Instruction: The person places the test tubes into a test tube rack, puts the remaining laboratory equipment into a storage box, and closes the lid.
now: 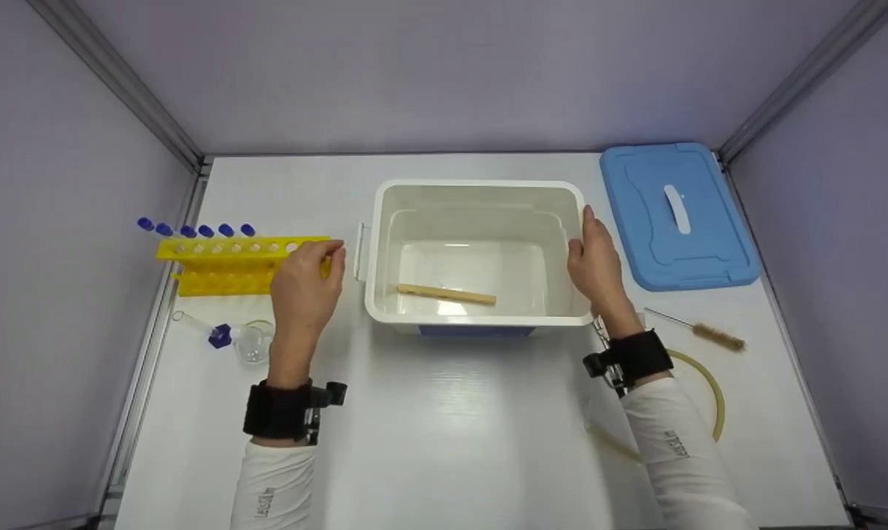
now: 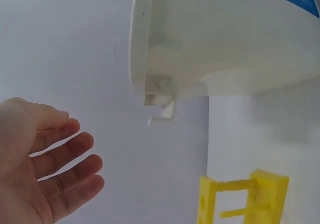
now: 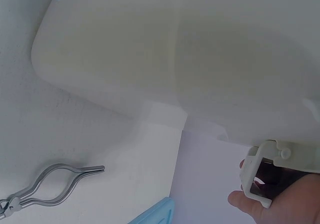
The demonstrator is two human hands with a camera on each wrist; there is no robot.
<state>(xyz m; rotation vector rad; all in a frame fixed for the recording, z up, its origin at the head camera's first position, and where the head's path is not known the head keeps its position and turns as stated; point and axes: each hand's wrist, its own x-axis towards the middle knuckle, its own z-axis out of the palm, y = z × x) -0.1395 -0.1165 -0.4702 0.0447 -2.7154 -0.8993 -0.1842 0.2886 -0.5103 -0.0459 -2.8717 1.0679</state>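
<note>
A white plastic storage box stands in the middle of the table, with a narrow wooden strip lying on its floor. At its right rim my right hand grips the edge, thumb on the inner side. Part of that hand shows behind the white handle clip in the right wrist view. My left hand is raised just left of the box, over the right end of a yellow test tube rack. In the left wrist view its fingers are loosely bent, holding nothing, apart from the box's latch.
Several blue-capped tubes show behind the rack. A clear round flask and a blue hexagonal piece lie front left. On the right are a blue lid, a bristle brush, yellowish tubing and metal tongs.
</note>
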